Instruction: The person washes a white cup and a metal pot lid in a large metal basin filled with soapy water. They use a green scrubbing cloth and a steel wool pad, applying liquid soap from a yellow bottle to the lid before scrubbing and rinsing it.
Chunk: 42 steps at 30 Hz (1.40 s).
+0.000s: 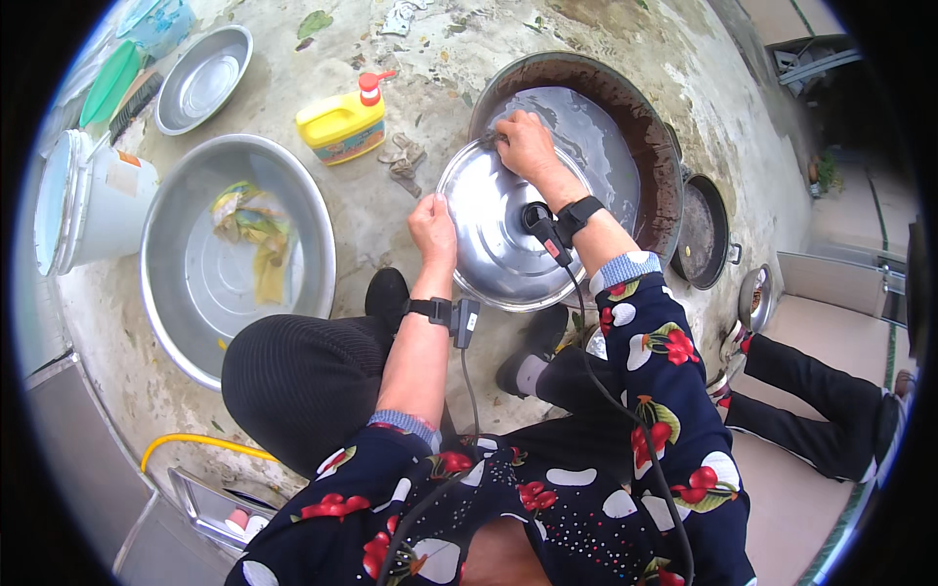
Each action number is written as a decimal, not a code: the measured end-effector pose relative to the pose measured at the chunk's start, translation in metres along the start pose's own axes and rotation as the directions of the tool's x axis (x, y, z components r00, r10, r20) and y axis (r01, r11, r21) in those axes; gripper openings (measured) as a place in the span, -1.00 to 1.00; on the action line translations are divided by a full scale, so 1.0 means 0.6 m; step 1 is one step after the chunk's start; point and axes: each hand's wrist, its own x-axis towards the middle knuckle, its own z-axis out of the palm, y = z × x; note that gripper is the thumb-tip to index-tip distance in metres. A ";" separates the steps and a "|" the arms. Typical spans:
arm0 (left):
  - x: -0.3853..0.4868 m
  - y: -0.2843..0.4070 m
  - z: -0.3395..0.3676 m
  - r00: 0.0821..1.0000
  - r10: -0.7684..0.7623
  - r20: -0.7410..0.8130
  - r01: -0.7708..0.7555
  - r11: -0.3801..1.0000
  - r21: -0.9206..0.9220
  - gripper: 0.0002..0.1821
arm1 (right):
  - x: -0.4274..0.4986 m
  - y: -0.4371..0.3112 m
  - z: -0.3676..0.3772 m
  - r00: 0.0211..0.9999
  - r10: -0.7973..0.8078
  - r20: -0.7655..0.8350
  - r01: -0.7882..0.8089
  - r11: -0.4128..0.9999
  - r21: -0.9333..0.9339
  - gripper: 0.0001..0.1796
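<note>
A round, shiny metal lid is held tilted at the near left edge of a large rusty metal pan with grey, sudsy water in it. My left hand grips the lid's left rim. Pressed to the far rim, my right hand holds a dark scouring pad, mostly covered by the fingers. A yellow jug with a red pump top stands beyond my left hand, beside a crumpled rag. To the left, a large metal basin holds water and a wet yellow-green cloth.
At the far left are a white bucket, a smaller metal basin, a green basin and a brush. A dark pan lies right of the large pan. A person in black trousers is at the right. A yellow hose lies lower left.
</note>
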 end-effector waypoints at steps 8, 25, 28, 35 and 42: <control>-0.002 -0.017 0.002 0.994 -0.105 -0.011 0.103 0.989 -0.105 -0.72 | -0.031 0.026 0.012 0.981 0.025 -0.195 -0.004 0.995 0.104 -0.78; 0.001 -0.010 0.004 0.999 -0.029 -0.026 0.031 0.997 0.076 -0.72 | -0.051 0.159 -0.012 0.959 0.284 -0.016 -0.284 0.959 0.008 -0.72; 0.003 -0.010 0.008 1.000 -0.019 -0.025 0.021 0.995 0.099 -0.72 | -0.130 0.237 -0.038 0.838 0.529 0.131 -0.536 0.844 0.020 -0.68; -0.003 -0.008 0.012 0.998 0.059 -0.015 -0.056 0.987 0.148 -0.71 | -0.053 0.175 0.010 0.992 0.101 -0.078 -0.094 0.991 0.092 -0.72; -0.008 -0.004 0.022 0.998 0.053 -0.026 -0.050 0.991 0.124 -0.71 | -0.134 0.268 -0.014 0.910 0.406 0.085 -0.410 0.912 0.029 -0.68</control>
